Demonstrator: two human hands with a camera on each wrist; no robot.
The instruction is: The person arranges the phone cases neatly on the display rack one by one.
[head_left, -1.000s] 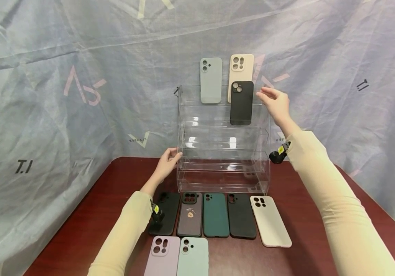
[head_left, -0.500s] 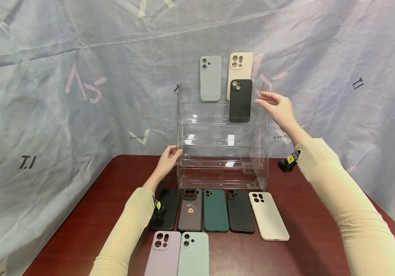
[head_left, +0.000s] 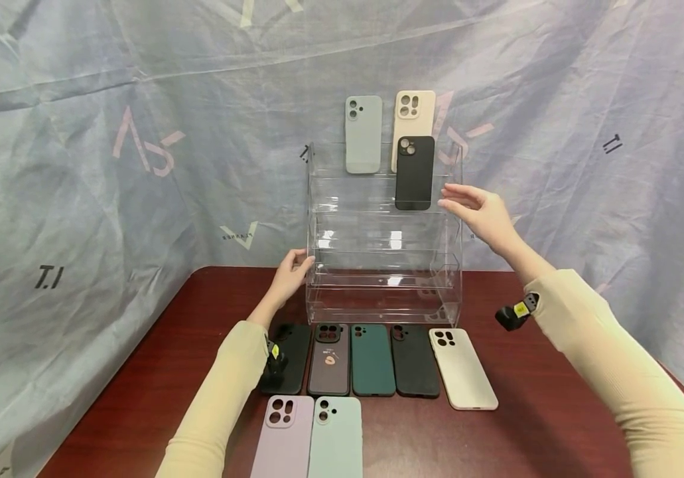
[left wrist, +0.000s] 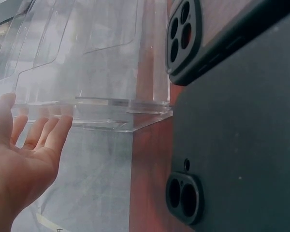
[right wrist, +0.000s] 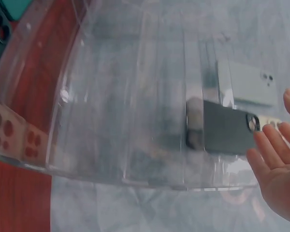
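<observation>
red-brown table (head_left: 413, 445) before creased grey cloth (head_left: 246, 119), small print (head_left: 237, 236) barely legible

Lilac case (head_left: 284, 441), mint case (head_left: 336, 445): head view's bottom edge slices both!
Upper cream case (head_left: 417, 125): partly behind black case (head_left: 414, 180)!

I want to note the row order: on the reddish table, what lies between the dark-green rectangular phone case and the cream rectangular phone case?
A black rectangular phone case lies between them, shown in the head view.
</observation>
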